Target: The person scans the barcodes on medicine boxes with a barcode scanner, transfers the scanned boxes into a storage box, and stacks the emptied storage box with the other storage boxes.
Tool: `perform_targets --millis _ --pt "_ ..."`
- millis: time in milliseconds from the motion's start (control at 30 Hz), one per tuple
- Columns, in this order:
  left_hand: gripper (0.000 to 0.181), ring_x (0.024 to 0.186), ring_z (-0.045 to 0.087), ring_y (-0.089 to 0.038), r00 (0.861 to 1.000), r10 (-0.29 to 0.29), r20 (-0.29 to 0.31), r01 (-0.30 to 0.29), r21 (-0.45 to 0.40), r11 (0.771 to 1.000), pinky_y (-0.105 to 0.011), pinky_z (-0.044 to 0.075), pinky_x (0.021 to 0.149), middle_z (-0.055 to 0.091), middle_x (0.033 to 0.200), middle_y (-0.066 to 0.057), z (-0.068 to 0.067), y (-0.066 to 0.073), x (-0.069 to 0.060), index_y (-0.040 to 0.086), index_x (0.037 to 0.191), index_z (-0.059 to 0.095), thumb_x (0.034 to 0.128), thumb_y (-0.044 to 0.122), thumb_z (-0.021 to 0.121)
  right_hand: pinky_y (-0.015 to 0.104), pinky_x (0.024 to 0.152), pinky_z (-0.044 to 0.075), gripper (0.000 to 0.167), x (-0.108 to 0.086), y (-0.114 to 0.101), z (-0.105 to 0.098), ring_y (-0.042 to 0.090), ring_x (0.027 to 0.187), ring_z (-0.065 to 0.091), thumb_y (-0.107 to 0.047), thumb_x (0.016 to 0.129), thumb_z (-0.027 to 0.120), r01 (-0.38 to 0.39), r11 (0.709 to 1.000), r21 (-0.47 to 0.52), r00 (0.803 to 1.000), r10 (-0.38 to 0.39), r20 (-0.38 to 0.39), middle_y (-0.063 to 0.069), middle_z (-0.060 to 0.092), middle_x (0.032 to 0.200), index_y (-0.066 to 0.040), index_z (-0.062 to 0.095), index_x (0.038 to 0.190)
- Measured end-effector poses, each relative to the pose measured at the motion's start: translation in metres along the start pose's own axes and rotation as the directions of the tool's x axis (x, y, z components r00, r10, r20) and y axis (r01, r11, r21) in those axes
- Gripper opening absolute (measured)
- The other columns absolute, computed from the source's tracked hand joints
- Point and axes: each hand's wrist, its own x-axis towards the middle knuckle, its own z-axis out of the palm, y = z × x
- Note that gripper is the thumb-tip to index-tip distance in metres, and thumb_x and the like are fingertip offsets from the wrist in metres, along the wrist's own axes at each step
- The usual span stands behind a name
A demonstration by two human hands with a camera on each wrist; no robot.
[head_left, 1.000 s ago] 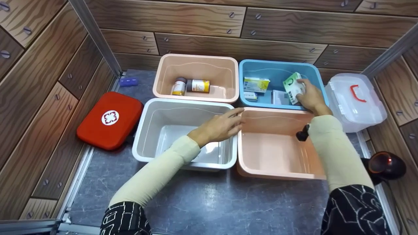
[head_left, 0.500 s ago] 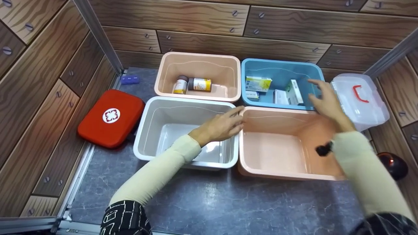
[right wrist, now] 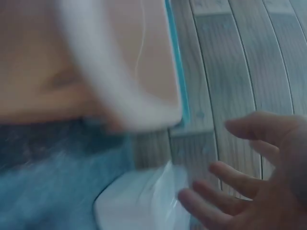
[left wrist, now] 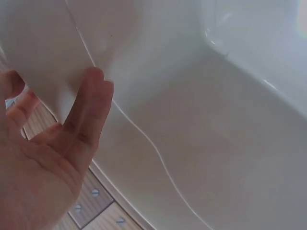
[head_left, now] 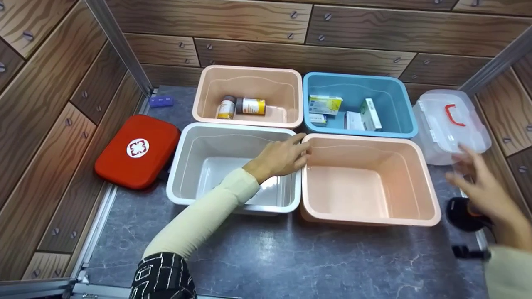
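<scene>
My left hand (head_left: 280, 158) reaches across the grey-white bin (head_left: 176, 189), its fingertips at the corner where that bin meets the front peach bin (head_left: 370, 222). In the left wrist view its fingers (left wrist: 88, 110) are loosely extended over the bin wall and hold nothing. My right hand (head_left: 484, 189), blurred, is in the air at the far right, fingers spread and holding nothing, near the clear plastic case (head_left: 457, 124) with a red handle. In the blue bin (head_left: 399, 106), a green-and-white medicine box (head_left: 370, 115) stands on edge beside a white box (head_left: 354, 121).
The blue bin also holds a yellow-green box (head_left: 325, 104) and a small box (head_left: 318, 119). Two pill bottles (head_left: 253, 106) lie in the rear peach bin (head_left: 286, 79). At left are a red first-aid case (head_left: 137, 151) and a purple pill organizer (head_left: 161, 101). A black device (head_left: 463, 214) stands at right.
My right hand let go of the green-and-white box in the blue bin and moved right and toward me, out past the front peach bin. The left hand stayed nearly still.
</scene>
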Motion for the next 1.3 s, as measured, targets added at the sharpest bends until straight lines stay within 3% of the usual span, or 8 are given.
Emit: perform_targets --millis 133,367,733,867,1033,1100,1167,1300 --pt "0.031 0.100 0.076 -0.026 0.999 -0.024 -0.025 0.025 0.048 0.999 -0.048 0.065 0.079 0.055 0.161 -0.004 -0.001 0.001 0.002 0.024 0.134 0.069 0.1118 0.034 0.050 0.015 0.086 0.061 0.080 -0.041 0.021 0.009 -0.011 0.116 0.064 0.008 0.108 0.057 -0.089 0.976 0.200 0.992 0.069 0.104 -0.028 0.055 0.140 -0.019 0.022 0.175" --pt "0.033 0.112 0.075 -0.031 0.998 -0.065 -0.009 0.065 -0.002 0.998 -0.051 0.064 0.088 0.054 0.164 -0.005 -0.001 0.000 0.005 0.024 0.137 0.070 0.1114 0.034 0.051 0.033 0.084 0.067 0.068 -0.071 0.029 0.028 0.009 0.114 0.076 0.006 0.111 0.050 -0.229 0.847 0.480 0.967 0.140 0.214 -0.012 0.069 0.139 -0.016 0.031 0.172" --pt "0.033 0.130 0.069 -0.030 0.992 -0.118 0.039 0.123 -0.169 0.978 -0.047 0.057 0.109 0.057 0.162 -0.006 -0.005 0.003 0.011 0.019 0.136 0.074 0.1103 0.032 0.058 0.035 0.089 0.067 0.067 -0.075 0.029 0.039 0.020 0.120 0.075 0.018 0.108 0.040 -0.174 0.723 0.669 0.974 0.023 0.227 0.001 0.060 0.154 -0.002 0.028 0.171" --pt "0.031 0.135 0.064 -0.026 0.993 -0.114 0.028 0.117 -0.288 0.951 -0.043 0.051 0.117 0.064 0.154 -0.008 -0.008 0.003 0.014 0.013 0.134 0.076 0.1090 0.026 0.062 0.035 0.092 0.066 0.063 -0.072 0.027 0.040 0.023 0.122 0.075 0.024 0.105 0.036 -0.105 0.612 0.784 0.983 -0.055 0.174 0.009 0.062 0.152 0.007 0.034 0.166" --pt "0.032 0.112 0.073 -0.025 0.991 -0.130 -0.012 0.106 -0.507 0.855 -0.031 0.066 0.081 0.058 0.157 -0.014 -0.026 0.010 0.014 0.008 0.136 0.074 0.1089 0.020 0.064 0.036 0.098 0.063 0.063 -0.068 0.012 0.028 0.028 0.126 0.074 0.030 0.102 0.026 -0.021 0.428 0.904 0.980 -0.169 0.103 0.017 0.064 0.151 0.011 0.041 0.161" --pt "0.035 0.094 0.073 -0.023 0.990 -0.138 -0.018 0.098 -0.613 0.784 -0.028 0.065 0.065 0.053 0.161 -0.016 -0.038 0.015 0.014 0.006 0.142 0.071 0.1089 0.016 0.065 0.036 0.095 0.064 0.064 -0.065 0.003 0.020 0.028 0.125 0.075 0.030 0.102 0.024 0.007 0.391 0.920 0.980 -0.185 0.072 0.019 0.066 0.148 0.011 0.044 0.159" --pt "0.040 0.086 0.071 -0.020 0.988 -0.154 -0.019 0.098 -0.697 0.711 -0.031 0.066 0.066 0.046 0.167 -0.016 -0.051 0.021 0.013 0.006 0.147 0.067 0.1082 0.012 0.065 0.037 0.091 0.066 0.061 -0.061 -0.009 0.014 0.030 0.120 0.076 0.030 0.102 0.023 0.046 0.350 0.935 0.982 -0.186 0.022 0.023 0.069 0.142 0.014 0.047 0.156" --pt "0.045 0.074 0.069 -0.017 0.981 -0.196 -0.002 0.104 -0.841 0.531 -0.033 0.067 0.069 0.044 0.170 -0.010 -0.079 0.025 0.010 0.009 0.153 0.063 0.1076 0.007 0.066 0.045 0.078 0.067 0.056 -0.047 -0.033 0.003 0.041 0.107 0.079 0.027 0.104 0.018 0.098 0.210 0.973 0.972 -0.231 -0.048 0.033 0.067 0.139 0.020 0.044 0.153"
